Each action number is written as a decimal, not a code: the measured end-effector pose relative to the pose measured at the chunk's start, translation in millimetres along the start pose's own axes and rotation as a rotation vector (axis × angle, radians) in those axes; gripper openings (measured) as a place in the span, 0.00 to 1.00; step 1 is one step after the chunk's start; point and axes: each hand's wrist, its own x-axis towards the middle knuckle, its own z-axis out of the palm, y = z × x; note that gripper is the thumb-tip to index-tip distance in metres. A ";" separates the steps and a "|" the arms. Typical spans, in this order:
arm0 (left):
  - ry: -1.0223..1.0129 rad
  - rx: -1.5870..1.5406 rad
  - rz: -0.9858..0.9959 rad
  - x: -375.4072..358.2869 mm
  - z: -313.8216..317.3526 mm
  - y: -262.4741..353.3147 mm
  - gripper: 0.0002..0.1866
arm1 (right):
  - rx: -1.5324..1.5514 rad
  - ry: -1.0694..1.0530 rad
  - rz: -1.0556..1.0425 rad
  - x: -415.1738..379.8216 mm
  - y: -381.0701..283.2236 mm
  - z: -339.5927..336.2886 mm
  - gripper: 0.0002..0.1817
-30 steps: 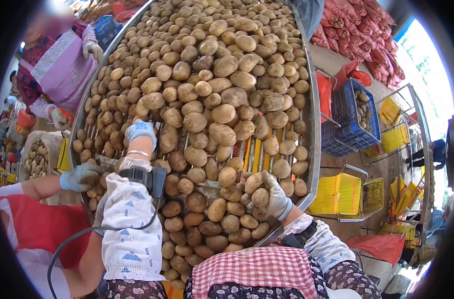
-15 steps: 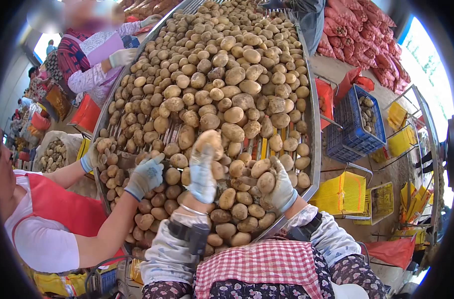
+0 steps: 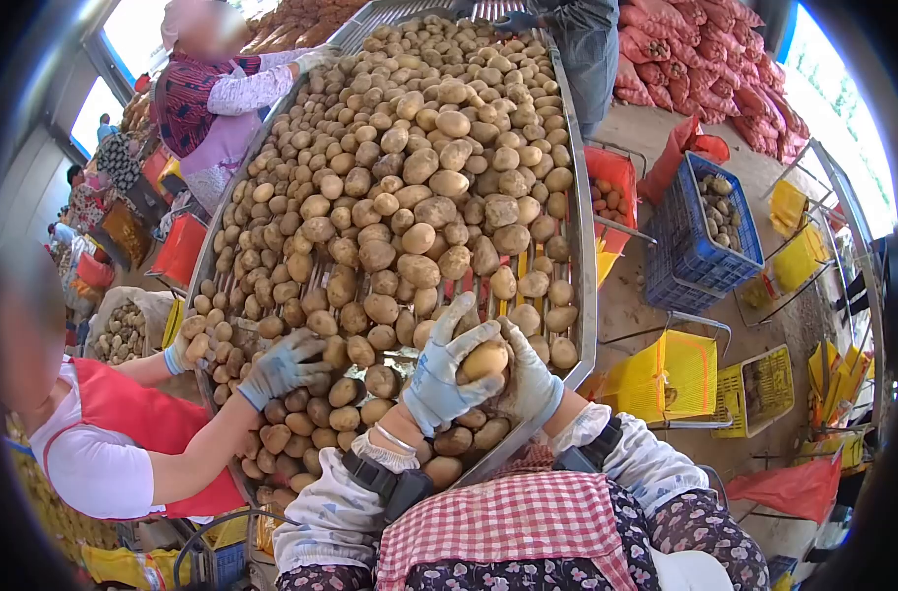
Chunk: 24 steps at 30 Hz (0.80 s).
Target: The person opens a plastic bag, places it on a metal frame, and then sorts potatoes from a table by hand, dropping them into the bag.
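Note:
Both my gloved hands are close together above the near right part of the potato-covered sorting table. My left hand (image 3: 441, 379) curls around a pale potato (image 3: 483, 361), its thumb below and some fingers stretched out above. On the potato's other side, my right hand (image 3: 531, 376) is closed, fingertips against the same potato; whether its palm holds another is hidden. Loose potatoes (image 3: 449, 440) lie just under my hands. To the left, a co-worker's gloved hand (image 3: 284, 369) rests among potatoes, and that person's other hand (image 3: 181, 353) is at the table's left edge.
The metal table rim (image 3: 579, 217) runs along my right. Beyond it stand a blue crate (image 3: 700, 236), a yellow bag on a frame (image 3: 666, 379) and a yellow crate (image 3: 759, 389). Other people stand along the left and far sides. Red mesh sacks (image 3: 695, 59) are piled behind.
My left hand, earlier raised with a potato, has moved right and down beside my right hand. My right hand, earlier with potatoes at its fingers, has shifted left. The view has turned slightly.

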 end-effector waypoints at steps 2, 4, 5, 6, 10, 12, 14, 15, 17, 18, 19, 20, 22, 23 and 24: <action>-0.013 -0.164 -0.140 14.1 18.6 -3.8 0.30 | 0.016 -0.048 -0.007 -8.8 -16.5 -10.5 0.31; 0.013 -0.572 -0.341 29.9 44.9 -7.7 0.34 | 0.063 -0.025 -0.035 -13.3 -37.0 -30.8 0.30; 0.005 -0.579 -0.335 36.6 58.8 -10.3 0.34 | 0.117 -0.029 -0.033 -17.2 -50.6 -38.2 0.30; 0.033 -0.498 -0.230 42.9 73.0 -12.0 0.38 | 0.117 -0.024 -0.046 -22.5 -63.5 -44.5 0.30; 0.008 -0.139 0.037 80.7 103.8 -2.4 0.48 | 0.044 0.056 -0.137 -45.2 -101.2 -58.9 0.26; 0.046 -0.060 0.112 93.9 118.1 -0.1 0.49 | 0.048 0.081 -0.148 -52.3 -116.4 -65.0 0.24; 0.011 -0.038 0.120 103.6 125.9 -0.6 0.48 | 0.076 0.082 -0.147 -57.1 -127.7 -72.5 0.25; -0.023 -0.009 0.127 108.0 128.5 -0.1 0.48 | 0.090 0.082 -0.145 -58.9 -132.7 -75.2 0.25; -0.073 -0.016 0.049 117.9 131.9 4.9 0.42 | 0.068 0.122 -0.178 -60.9 -141.1 -76.2 0.26; -0.061 0.013 0.083 122.0 134.9 3.8 0.39 | 0.121 0.085 -0.166 -63.7 -144.0 -80.5 0.26; -0.050 0.042 0.116 125.9 138.0 2.7 0.35 | 0.175 0.047 -0.154 -66.1 -146.4 -85.9 0.26; -0.025 -0.003 0.110 128.4 143.4 2.2 0.32 | 0.216 0.020 -0.112 -64.9 -148.2 -94.6 0.26; -0.014 -0.166 0.004 128.5 156.8 -1.0 0.31 | 0.246 0.004 -0.145 -67.6 -148.1 -100.6 0.26; -0.003 -0.327 -0.104 128.6 162.1 -0.7 0.29 | 0.277 -0.015 -0.177 -68.8 -149.7 -101.5 0.26; -0.029 -0.558 -0.270 126.9 165.6 2.8 0.26 | 0.269 0.015 -0.156 -70.7 -153.3 -102.2 0.26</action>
